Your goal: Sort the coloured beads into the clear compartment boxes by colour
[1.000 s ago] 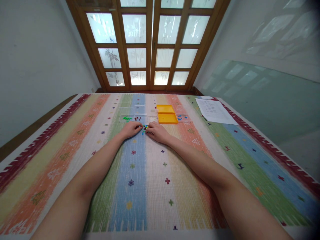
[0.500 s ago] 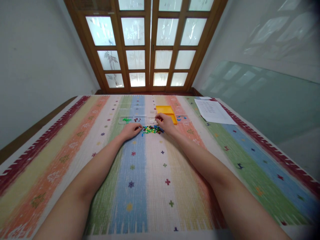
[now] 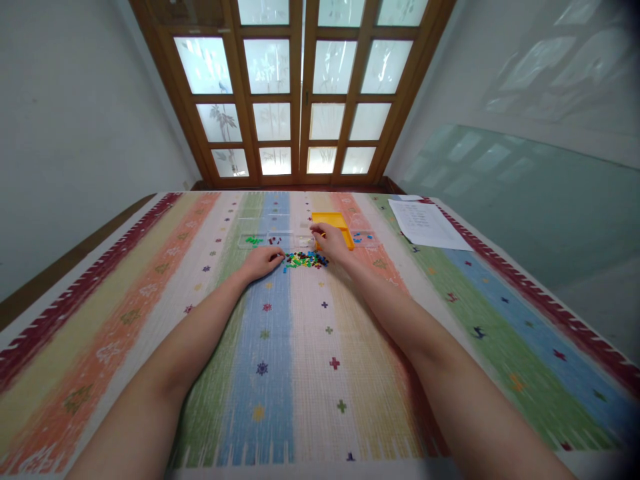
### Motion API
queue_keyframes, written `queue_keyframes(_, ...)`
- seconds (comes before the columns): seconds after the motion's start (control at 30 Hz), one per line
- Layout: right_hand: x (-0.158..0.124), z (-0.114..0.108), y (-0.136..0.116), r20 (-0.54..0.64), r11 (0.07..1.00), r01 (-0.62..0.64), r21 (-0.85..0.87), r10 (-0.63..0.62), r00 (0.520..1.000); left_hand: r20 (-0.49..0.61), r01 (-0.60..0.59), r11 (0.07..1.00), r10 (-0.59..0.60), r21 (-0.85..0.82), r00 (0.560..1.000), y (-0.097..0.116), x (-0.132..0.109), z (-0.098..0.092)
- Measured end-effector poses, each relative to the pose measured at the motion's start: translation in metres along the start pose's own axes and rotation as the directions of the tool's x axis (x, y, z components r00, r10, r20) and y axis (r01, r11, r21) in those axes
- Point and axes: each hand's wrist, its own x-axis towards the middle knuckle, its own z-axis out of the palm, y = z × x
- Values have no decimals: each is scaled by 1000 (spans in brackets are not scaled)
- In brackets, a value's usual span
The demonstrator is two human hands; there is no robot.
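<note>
A pile of small coloured pieces (image 3: 305, 260), green, yellow, blue and dark, lies on the striped cloth. At its left edge rests my left hand (image 3: 265, 262), fingers curled together; whatever they hold is too small to make out. My right hand (image 3: 329, 240) is raised just behind the pile, its thumb and fingers pinched near the front of the yellow box (image 3: 333, 219). Anything in that pinch is hidden. Behind the pile stand clear boxes: one with green pieces (image 3: 254, 240), one with dark red pieces (image 3: 275, 241), and one with blue pieces (image 3: 363, 237) beyond my right hand.
A striped cloth (image 3: 310, 347) covers the table. White paper sheets (image 3: 427, 223) with writing lie at the back right. Another clear box (image 3: 303, 241) stands between the dark red pieces and the yellow box. Glazed wooden doors (image 3: 305, 100) are behind the table.
My right hand has risen slightly and drawn a little away from the pile, still pinched. My left hand stays in place beside the pile.
</note>
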Motion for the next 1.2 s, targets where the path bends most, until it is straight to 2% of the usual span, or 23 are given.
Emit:
queue_keyframes(0.13, -9, -1, -11, 35, 998, 37, -60, -35, 999, -69, 17, 1000, -17, 9, 997, 0, -1, -1)
queue_keyframes(0.27, -25, 6, -26, 154, 976, 208, -66, -196, 968, -133, 66, 998, -63, 17, 989, 0, -2, -2)
queue_keyframes(0.33, -32, 12, -35, 248, 947, 312, -79, -284, 926, -145, 73, 997, -68, 27, 987, 0, -1, -2)
queue_keyframes(0.5, -42, 23, -54, 457, 835, 537, -124, -432, 777, -176, 92, 995, -83, 48, 981, -3, 0, 0)
queue_keyframes(0.6, -44, 22, -60, 515, 793, 591, -149, -448, 731, -256, 146, 989, -133, 35, 957, -5, 1, 1)
queue_keyframes(0.7, -45, 21, -63, 545, 771, 615, -166, -448, 709, -330, 194, 981, -181, 6, 926, -7, 1, 0)
queue_keyframes(0.9, -46, 20, -63, 544, 773, 608, -183, -435, 717, -350, 208, 978, -193, 5, 917, -8, 1, -1)
queue_keyframes(1.0, -45, 18, -62, 527, 795, 581, -175, -423, 737, -347, 197, 980, -179, 16, 921, -9, 1, 0)
queue_keyframes(1.07, -43, 14, -59, 488, 844, 515, -150, -390, 781, -343, 188, 982, -169, 23, 924, -9, 1, 0)
queue_keyframes(1.2, -32, -1, -42, 332, 949, 306, -72, -267, 905, -329, 180, 983, -162, 26, 930, -10, 1, 0)
